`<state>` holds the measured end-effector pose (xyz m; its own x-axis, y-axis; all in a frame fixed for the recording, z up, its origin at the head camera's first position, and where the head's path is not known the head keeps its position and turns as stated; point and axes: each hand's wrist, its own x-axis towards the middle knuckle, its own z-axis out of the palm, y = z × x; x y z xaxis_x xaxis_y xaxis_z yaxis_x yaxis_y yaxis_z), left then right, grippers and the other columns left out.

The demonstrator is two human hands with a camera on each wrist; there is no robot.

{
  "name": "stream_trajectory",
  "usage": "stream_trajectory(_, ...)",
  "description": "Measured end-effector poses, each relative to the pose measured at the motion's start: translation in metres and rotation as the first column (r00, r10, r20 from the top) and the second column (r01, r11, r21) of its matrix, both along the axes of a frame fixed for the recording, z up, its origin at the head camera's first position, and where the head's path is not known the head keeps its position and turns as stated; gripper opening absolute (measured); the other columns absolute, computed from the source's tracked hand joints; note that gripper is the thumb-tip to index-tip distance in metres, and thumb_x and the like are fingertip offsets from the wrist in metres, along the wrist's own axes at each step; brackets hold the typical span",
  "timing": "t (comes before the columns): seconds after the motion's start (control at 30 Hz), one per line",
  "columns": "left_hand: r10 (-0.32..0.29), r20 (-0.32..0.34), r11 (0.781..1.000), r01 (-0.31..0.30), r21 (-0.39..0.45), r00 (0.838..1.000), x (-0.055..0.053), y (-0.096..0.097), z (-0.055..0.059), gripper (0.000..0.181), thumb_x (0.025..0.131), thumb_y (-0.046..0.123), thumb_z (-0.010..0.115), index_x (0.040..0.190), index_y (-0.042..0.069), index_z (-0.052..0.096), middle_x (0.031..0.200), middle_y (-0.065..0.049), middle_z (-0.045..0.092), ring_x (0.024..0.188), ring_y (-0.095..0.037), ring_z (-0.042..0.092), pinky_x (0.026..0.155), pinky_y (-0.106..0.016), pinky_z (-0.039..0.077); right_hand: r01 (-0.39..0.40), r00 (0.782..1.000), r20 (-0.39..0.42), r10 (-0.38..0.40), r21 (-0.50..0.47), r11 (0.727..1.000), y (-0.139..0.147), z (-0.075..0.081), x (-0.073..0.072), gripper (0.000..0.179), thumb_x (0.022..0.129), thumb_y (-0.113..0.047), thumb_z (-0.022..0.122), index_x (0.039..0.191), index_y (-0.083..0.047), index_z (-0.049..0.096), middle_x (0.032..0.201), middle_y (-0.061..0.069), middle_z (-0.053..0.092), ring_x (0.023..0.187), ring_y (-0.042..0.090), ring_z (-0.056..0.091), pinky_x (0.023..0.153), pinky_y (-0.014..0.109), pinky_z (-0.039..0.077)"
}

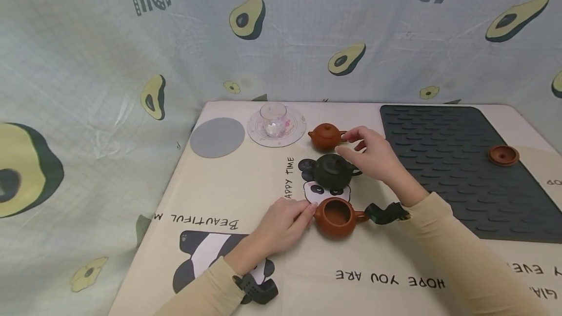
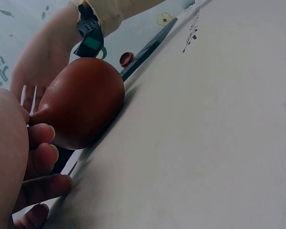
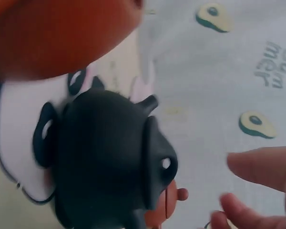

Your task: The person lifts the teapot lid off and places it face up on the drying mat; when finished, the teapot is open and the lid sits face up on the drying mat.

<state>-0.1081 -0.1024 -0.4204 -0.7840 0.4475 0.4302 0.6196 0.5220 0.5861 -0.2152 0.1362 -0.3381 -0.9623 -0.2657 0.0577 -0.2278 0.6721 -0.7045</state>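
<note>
A lidless reddish-brown teapot (image 1: 335, 230) is nearest me, its dark opening facing up and its handle to the right. My left hand (image 1: 285, 223) pinches its spout at the tip; the left wrist view shows the fingertips there beside the rounded body (image 2: 88, 102). Behind it a black teapot (image 1: 332, 174) with its lid on stands over a printed panda face. My right hand (image 1: 371, 152) hovers just right of it, thumb and fingers apart and holding nothing. Farther back sits a smaller-looking orange-brown teapot (image 1: 326, 139), lidded, its handle overlapped by my right fingertips in the head view.
A brown lid (image 1: 503, 156) lies on the right side of a dark ridged mat (image 1: 439, 174). At the back left, a clear glass cup (image 1: 273, 122) stands on a patterned plate (image 1: 256, 136), beside a grey round disc (image 1: 217, 138). A printed curtain (image 1: 290, 62) hangs behind the table.
</note>
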Motion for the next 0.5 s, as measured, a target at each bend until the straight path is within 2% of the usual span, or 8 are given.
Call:
stream_trajectory(0.13, -0.001, -0.002, 1.0, 0.001, 0.006, 1.0, 0.0, 0.001, 0.001, 0.037, 0.107, 0.021, 0.051, 0.07, 0.022, 0.056, 0.06, 0.015, 0.048, 0.058, -0.001, 0.048, 0.058, -0.02, 0.037, -0.036, 0.999, 0.029, 0.036, -0.007, 0.999, 0.0, -0.006, -0.001, 0.042, 0.098, -0.038, 0.069, 0.125, -0.007, 0.061, 0.122, 0.015, 0.062, 0.107, 0.031, 0.058, 0.084, 0.045, 0.05)
stream_trajectory(0.3, -0.002, 0.001, 1.0, 0.002, 0.005, 1.0, 0.0, 0.001, 0.002, 0.037, 0.107, 0.021, 0.051, 0.07, 0.022, 0.056, 0.06, 0.015, 0.048, 0.057, -0.001, 0.048, 0.057, -0.02, 0.038, -0.083, 0.996, 0.029, 0.083, -0.015, 0.996, 0.002, -0.012, 0.0, 0.033, 0.099, -0.037, 0.067, 0.123, -0.013, 0.068, 0.108, 0.01, 0.065, 0.097, 0.027, 0.061, 0.078, 0.041, 0.049)
stream_trajectory(0.5, -0.001, 0.005, 1.0, 0.001, 0.003, 1.0, 0.0, 0.001, 0.002, 0.036, 0.107, 0.021, 0.052, 0.071, 0.021, 0.057, 0.06, 0.015, 0.047, 0.058, -0.001, 0.047, 0.058, -0.02, 0.038, -0.106, 0.994, 0.01, 0.106, 0.01, 0.994, 0.006, -0.017, 0.002, 0.026, 0.099, -0.033, 0.068, 0.119, -0.017, 0.073, 0.103, 0.008, 0.065, 0.092, 0.026, 0.06, 0.073, 0.039, 0.048)
